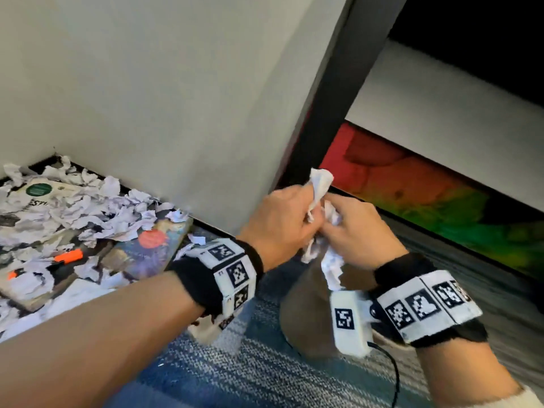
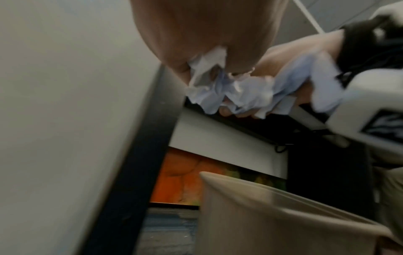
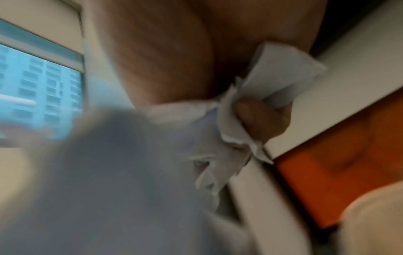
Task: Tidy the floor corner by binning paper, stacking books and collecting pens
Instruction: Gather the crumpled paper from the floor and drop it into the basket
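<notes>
My left hand [image 1: 282, 222] and right hand [image 1: 356, 231] meet above a beige bin [image 1: 306, 313], both gripping crumpled white paper [image 1: 321, 184]. More scraps hang from the hands toward the bin's mouth. In the left wrist view the paper wad [image 2: 235, 88] is squeezed under my left hand, with the bin rim [image 2: 272, 193] below it. The right wrist view is blurred, with paper [image 3: 272, 72] clamped in my right hand's fingers [image 3: 259, 117]. At the left, the floor corner holds torn paper [image 1: 88, 207], books [image 1: 147, 248] and orange-capped pens [image 1: 69, 256] lying among the scraps.
A white wall [image 1: 164, 92] runs behind the corner, and a black desk leg [image 1: 338, 83] stands just behind my hands. A red-to-green panel [image 1: 412, 187] lies along the floor at right. Blue-grey carpet [image 1: 235, 363] covers the floor around the bin.
</notes>
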A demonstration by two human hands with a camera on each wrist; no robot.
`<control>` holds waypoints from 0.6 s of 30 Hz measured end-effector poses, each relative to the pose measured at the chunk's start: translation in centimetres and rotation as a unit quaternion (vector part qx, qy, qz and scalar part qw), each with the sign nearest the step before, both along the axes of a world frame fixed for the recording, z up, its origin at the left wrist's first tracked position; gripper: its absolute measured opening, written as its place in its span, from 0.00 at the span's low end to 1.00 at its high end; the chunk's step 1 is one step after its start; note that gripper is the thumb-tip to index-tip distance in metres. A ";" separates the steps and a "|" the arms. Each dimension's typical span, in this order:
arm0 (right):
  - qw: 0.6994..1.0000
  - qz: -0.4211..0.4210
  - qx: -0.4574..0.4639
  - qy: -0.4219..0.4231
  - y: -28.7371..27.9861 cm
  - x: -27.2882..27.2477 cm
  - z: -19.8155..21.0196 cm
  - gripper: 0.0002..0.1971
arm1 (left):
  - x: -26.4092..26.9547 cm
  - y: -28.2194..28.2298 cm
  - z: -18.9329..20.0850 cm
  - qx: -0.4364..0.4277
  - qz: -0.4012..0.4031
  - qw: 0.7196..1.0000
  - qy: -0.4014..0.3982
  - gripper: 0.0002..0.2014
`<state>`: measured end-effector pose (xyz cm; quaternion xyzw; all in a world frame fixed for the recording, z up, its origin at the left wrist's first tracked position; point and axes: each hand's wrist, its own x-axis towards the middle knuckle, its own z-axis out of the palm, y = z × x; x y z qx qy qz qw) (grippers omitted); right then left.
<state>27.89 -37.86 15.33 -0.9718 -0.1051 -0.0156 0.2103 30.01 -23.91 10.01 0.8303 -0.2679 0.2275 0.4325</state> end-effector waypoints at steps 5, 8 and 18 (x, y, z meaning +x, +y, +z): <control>0.986 -0.160 -0.037 -0.031 -7.7 0.3 -3.0 0.08 | 0.9 -8.1 -0.5 0.106 -0.048 0.980 0.160 0.12; 0.980 -0.185 -0.018 0.076 -10.3 -0.4 -5.8 0.18 | 1.5 -11.1 -3.0 0.135 -0.041 0.961 0.237 0.18; 0.953 -0.289 -0.083 -0.019 -15.6 -2.9 -7.4 0.15 | 2.4 -11.6 -4.4 0.184 0.002 0.972 0.143 0.12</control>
